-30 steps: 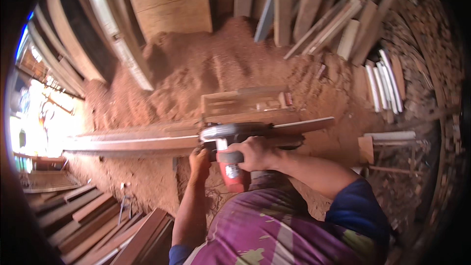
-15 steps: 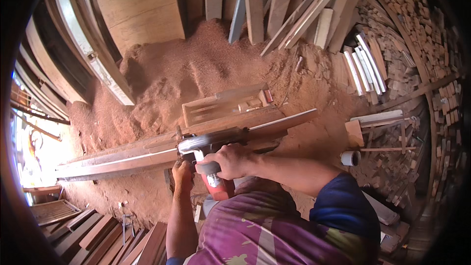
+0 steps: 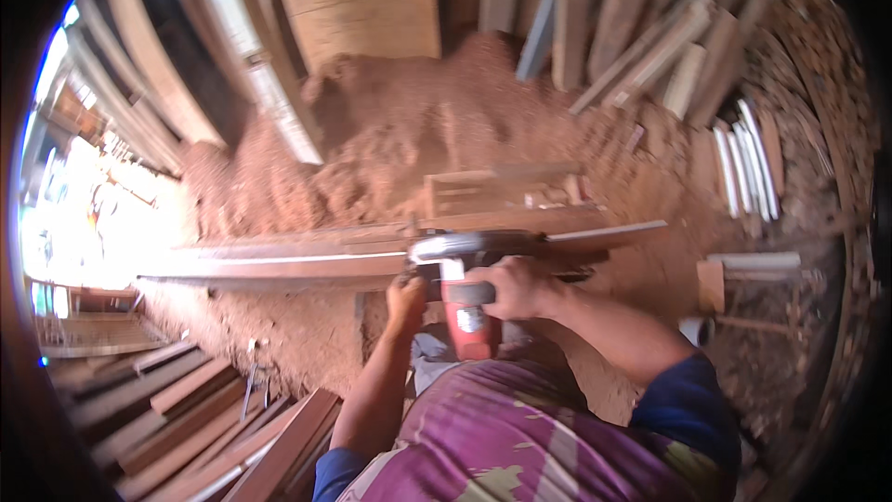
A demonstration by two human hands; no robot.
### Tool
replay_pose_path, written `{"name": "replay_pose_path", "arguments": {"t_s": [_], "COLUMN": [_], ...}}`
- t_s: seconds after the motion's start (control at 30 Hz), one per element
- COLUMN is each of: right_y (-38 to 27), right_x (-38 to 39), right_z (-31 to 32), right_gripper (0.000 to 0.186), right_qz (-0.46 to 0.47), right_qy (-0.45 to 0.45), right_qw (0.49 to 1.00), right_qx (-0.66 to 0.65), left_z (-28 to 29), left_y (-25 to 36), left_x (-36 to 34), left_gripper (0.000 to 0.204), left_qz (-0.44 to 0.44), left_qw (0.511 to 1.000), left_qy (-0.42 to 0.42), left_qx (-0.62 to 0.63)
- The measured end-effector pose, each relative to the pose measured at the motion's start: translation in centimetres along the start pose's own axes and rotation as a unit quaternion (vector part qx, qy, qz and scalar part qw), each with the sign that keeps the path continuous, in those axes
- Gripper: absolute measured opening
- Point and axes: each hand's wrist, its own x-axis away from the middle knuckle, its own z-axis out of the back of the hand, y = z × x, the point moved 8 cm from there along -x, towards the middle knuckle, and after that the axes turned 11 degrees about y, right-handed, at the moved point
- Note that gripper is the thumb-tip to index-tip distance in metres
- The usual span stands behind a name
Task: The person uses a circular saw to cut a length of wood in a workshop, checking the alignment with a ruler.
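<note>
Shifted rightward in view with long plank (image 3: 269,270) since earlier frame; curling fingers of left hand (image 3: 406,303) by left end of red power tool (image 3: 472,335), cannot tell whether gripping it; grasping its grey handle (image 3: 476,293) with fingers of right hand (image 3: 517,286), over plank's right half.

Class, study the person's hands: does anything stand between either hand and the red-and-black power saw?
Nothing visible does. The right hand is directly on the power saw; the left hand is up against its left end, though blur hides its exact grip.
</note>
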Motion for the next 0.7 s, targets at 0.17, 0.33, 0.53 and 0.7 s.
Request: {"name": "replay_pose_path", "arguments": {"t_s": [0.17, 0.33, 0.53, 0.7], "right_y": [-1.2, -2.5, -3.3, -3.7], "right_x": [-0.7, -1.1, -1.7, -2.2], "right_z": [-0.4, -1.3, -1.8, -2.2], "right_gripper": [0.038, 0.037, 0.038, 0.037], "right_qz": [0.003, 0.01, 0.022, 0.015], "right_qy": [0.015, -0.004, 0.002, 0.004], "right_qw": [1.0, 1.0, 1.0, 1.0], "right_qx": [-0.017, -0.018, -0.018, -0.014], "left_z": [0.5, 2.3, 3.1, 4.0], "left_y": [0.9, -0.4, -0.5, 0.4], "left_x": [0.4, -0.7, -1.6, -1.4], "left_gripper": [0.007, 0.03, 0.035, 0.038], "left_qz": [0.007, -0.012, -0.036, -0.024], "left_qw": [1.0, 0.998, 0.995, 0.992], "left_qy": [0.013, 0.051, 0.078, 0.09], "left_qx": [0.017, -0.021, -0.05, -0.087]}}
